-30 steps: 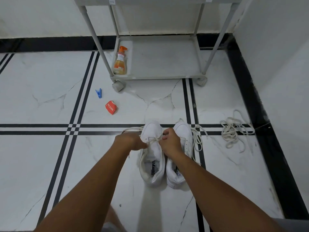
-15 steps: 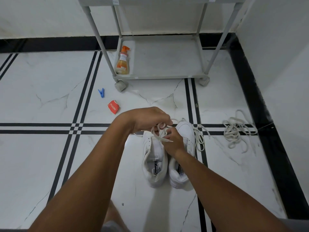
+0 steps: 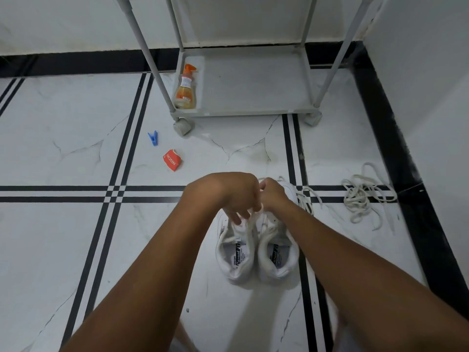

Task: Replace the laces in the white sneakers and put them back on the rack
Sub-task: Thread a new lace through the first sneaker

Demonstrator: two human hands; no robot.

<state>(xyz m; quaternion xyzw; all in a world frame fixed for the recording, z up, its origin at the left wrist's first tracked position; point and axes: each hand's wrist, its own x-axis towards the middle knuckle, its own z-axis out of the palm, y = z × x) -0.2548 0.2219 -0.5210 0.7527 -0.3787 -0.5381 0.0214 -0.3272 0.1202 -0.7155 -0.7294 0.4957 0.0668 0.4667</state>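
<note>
Two white shoes (image 3: 256, 252) sit side by side on the floor (image 3: 63, 237), heels toward the person. Left hand (image 3: 234, 196) and right hand (image 3: 272, 195) both pinch the white lace (image 3: 251, 219) above the left shoe.

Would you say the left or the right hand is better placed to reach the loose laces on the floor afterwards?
Right, probably. The loose laces lie on the right of the sneakers, on the right hand's side. The left hand would have to cross over. Both hands hold the lace now.
</note>
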